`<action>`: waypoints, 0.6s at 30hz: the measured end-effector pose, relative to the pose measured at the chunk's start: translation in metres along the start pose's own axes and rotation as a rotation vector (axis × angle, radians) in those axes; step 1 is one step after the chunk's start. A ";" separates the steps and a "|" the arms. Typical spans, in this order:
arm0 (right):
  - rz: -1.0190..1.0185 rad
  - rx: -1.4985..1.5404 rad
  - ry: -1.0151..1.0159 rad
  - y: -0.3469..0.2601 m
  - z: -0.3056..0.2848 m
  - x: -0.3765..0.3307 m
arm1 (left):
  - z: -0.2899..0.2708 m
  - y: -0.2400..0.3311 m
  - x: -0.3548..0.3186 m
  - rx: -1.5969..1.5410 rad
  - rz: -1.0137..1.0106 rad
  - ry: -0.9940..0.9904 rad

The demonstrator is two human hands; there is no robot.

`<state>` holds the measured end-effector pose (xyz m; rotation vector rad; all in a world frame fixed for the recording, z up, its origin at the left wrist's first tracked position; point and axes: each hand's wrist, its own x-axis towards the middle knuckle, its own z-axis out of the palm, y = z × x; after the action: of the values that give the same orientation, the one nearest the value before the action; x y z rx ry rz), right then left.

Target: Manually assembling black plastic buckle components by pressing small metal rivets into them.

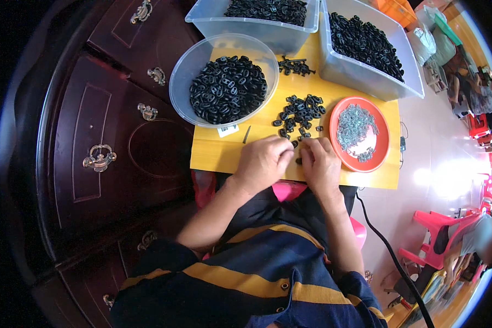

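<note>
My left hand (264,162) is closed over the near part of the yellow table, its thumb against curled fingers; what it pinches, if anything, is hidden. Close beside it my right hand (321,168) is also closed, fingertips bent down and whatever is in them out of sight. A small black part (299,160) shows between the two hands, at the right fingertips. Just beyond them lies a loose pile of black oval parts with holes (299,112). Right of the pile, a red plate (385,131) holds many small clear pieces (356,124).
A round clear tub (180,90) of black oval parts stands left. Two clear bins (246,27) (374,90) with black parts line the back. Black rod-like parts (295,66) and a thin metal tool (247,134) lie on the yellow table (216,156). Dark drawers (95,131) flank the left.
</note>
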<state>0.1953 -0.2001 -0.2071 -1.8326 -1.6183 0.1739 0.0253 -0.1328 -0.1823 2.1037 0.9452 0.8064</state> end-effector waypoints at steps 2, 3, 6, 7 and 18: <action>0.003 0.015 0.009 -0.003 -0.004 -0.007 | -0.003 -0.003 0.002 0.013 -0.012 0.015; 0.009 0.034 0.020 -0.004 -0.006 -0.010 | -0.004 -0.004 0.003 0.039 -0.020 0.020; 0.015 0.054 0.063 -0.003 -0.010 -0.015 | 0.000 -0.002 0.001 0.083 -0.024 -0.002; 0.008 0.058 0.093 -0.003 -0.012 -0.017 | 0.002 0.000 0.001 0.102 -0.023 -0.023; 0.104 0.150 0.157 0.006 -0.046 -0.042 | 0.019 0.011 -0.009 0.111 0.075 -0.199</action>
<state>0.2151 -0.2569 -0.1894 -1.7697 -1.3668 0.1871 0.0393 -0.1517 -0.1868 2.2784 0.8251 0.5787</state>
